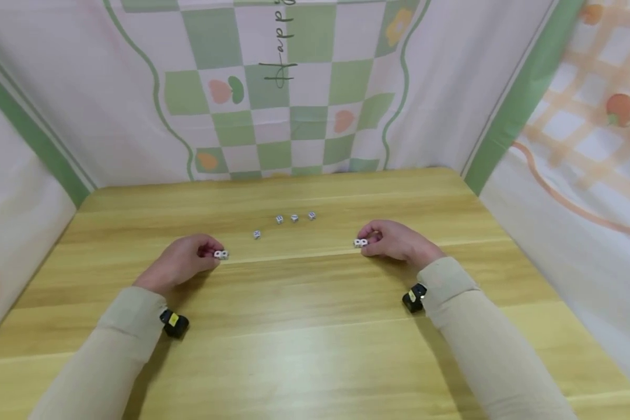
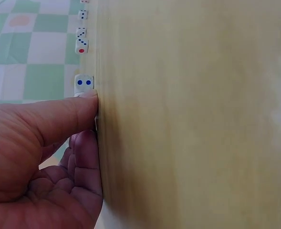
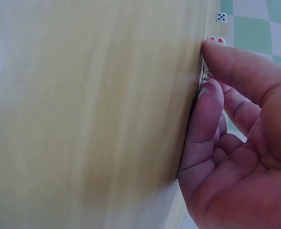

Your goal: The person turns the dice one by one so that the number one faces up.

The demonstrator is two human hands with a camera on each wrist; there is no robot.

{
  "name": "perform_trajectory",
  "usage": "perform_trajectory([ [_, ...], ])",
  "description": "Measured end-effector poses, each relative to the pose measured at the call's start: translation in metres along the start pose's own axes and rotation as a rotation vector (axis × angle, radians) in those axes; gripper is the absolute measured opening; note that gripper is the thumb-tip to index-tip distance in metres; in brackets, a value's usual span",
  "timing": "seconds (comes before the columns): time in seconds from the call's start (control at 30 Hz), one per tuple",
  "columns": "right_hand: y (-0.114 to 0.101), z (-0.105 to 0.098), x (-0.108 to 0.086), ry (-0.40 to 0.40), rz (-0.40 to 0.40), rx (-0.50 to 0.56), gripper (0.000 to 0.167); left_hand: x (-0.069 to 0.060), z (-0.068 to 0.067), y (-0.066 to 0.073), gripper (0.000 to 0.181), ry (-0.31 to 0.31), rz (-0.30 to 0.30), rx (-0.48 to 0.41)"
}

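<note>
Head view: my left hand (image 1: 181, 261) pinches one dice pair (image 1: 221, 255), my right hand (image 1: 396, 240) a second pair (image 1: 360, 242), low at the table (image 1: 294, 303). Left wrist: thumb (image 2: 66, 117) against dice pair; squeeze lightly. Right wrist: level fingertips (image 3: 208, 98) should prevent tipping.

A yellowish wooden table (image 1: 294, 315) lies in the lower frame, before a green-and-white checked fabric curtain (image 1: 273, 122) at upper centre. On the table, near the centre, three small white cubic dice (image 1: 294, 218) make a row; one white cubic die (image 1: 256, 234) lies to their lower left. Left of centre, the bare left hand (image 1: 185, 259) holds two white dice (image 1: 224, 255); right of centre, the bare right hand (image 1: 395, 240) holds another pair (image 1: 364, 242).
</note>
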State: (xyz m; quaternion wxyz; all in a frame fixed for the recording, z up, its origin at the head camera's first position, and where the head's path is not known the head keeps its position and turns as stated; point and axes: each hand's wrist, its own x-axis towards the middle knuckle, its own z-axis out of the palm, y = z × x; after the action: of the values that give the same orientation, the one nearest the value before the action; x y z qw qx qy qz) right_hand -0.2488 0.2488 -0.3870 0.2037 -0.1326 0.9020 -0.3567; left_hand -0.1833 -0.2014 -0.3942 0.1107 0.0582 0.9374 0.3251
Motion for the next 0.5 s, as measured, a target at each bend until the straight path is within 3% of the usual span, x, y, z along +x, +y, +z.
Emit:
perform_trajectory([
  [0.5, 0.0, -0.013, -0.01, -0.061, 0.025, 0.163, 0.051, 0.003, 0.003, 0.003, 0.025, -0.023, -0.026, -0.092],
])
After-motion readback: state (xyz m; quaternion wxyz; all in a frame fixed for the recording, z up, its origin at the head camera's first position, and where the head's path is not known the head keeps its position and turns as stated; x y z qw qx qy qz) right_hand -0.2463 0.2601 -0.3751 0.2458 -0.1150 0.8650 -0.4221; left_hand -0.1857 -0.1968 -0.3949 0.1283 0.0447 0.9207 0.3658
